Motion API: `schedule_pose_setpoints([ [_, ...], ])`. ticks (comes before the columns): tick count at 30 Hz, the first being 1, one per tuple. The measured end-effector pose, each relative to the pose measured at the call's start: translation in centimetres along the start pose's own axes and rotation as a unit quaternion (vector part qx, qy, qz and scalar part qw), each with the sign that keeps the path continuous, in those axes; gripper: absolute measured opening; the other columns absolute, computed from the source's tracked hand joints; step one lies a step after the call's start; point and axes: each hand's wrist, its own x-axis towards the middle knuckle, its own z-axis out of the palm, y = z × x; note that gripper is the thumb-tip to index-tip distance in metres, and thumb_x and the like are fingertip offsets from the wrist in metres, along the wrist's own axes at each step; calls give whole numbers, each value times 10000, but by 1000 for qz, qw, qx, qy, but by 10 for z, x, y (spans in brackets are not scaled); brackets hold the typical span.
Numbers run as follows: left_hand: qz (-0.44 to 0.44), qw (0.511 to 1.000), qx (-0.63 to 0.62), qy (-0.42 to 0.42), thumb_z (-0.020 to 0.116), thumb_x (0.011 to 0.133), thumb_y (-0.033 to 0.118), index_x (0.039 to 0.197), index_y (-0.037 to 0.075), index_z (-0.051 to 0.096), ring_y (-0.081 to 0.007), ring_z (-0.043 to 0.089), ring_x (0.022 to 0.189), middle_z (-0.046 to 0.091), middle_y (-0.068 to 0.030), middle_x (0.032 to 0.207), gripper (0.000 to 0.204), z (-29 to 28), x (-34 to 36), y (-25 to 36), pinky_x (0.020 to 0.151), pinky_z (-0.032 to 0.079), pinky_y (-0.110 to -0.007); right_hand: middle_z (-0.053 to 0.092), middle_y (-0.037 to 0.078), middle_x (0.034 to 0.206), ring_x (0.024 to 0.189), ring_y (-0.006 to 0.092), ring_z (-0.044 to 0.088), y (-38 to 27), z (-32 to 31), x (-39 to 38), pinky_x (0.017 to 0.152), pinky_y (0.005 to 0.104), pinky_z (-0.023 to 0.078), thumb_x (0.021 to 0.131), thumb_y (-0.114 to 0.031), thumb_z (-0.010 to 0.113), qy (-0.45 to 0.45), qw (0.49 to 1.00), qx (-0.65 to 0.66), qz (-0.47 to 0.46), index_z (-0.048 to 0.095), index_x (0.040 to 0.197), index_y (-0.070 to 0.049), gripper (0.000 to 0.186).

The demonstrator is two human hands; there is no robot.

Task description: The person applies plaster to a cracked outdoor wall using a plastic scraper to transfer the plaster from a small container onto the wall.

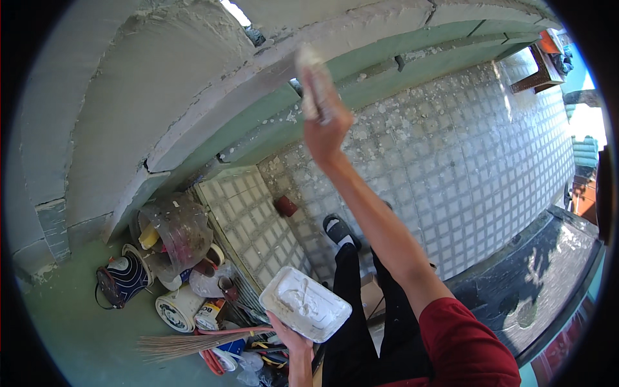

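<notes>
Left hand [291, 334] clamps 1 edge of the white, rounded-rectangular, plastic-looking tray [317, 289] of thick white paste [303, 298], just left of black trousers [346, 348]. Right hand [327, 132] clenched around a blurred, white-smeared tool [313, 74] before pale plastered ledge [258, 79]; can't tell contact.

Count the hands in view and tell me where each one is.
2. The left hand is at lower middle, holding the white tray by its near edge, partly hidden by it; the right hand is at upper middle, gripping a blurred whitish tool.
</notes>
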Motion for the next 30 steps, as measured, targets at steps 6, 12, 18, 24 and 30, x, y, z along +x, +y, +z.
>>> schedule_pose_setpoints([
  [6, -20, 1000, -8, -22, 339, 955, 541, 1394, 87, 343, -257, 462, 1197, 441, -73, 1353, 631, -5, 1, -3, 996, 381, -387, 618, 148, 1181, 1090, 277, 606, -1, -11, -15, 885, 332, 516, 801, 9, 628, -95, 991, -8, -90, 621, 1192, -72, 400],
  [12, -19, 1000, -4, 2, 335, 955, 545, 1395, 86, 340, -257, 461, 1195, 442, -75, 1350, 636, -21, 5, -5, 997, 376, -386, 617, 156, 1175, 1098, 263, 601, 10, -17, 21, 880, 331, 514, 801, 10, 621, 84, 994, -55, -39, 625, 1193, -85, 403],
  [18, -17, 1000, -3, 1, 329, 956, 544, 1394, 87, 341, -254, 474, 1180, 453, -75, 1336, 633, -45, 21, 6, 986, 388, -384, 641, 125, 1139, 1070, 282, 615, -30, 27, -52, 859, 347, 532, 761, -44, 696, -80, 987, -76, -115, 652, 1160, -147, 415],
  [24, -12, 999, -32, -16, 325, 959, 540, 1393, 84, 342, -254, 475, 1179, 455, -76, 1337, 630, -57, 32, 24, 988, 388, -383, 655, 99, 1131, 1029, 233, 639, -13, 2, -35, 863, 309, 527, 803, 23, 619, -29, 999, -24, -36, 651, 1147, -74, 359],
  [30, -11, 1000, -14, -16, 327, 956, 545, 1400, 84, 334, -260, 464, 1200, 446, -76, 1351, 639, -55, 23, 24, 1005, 374, -388, 643, 125, 1155, 979, 144, 634, 20, -12, 17, 798, 262, 516, 849, 86, 502, 80, 992, -92, -12, 608, 1212, -56, 403],
])
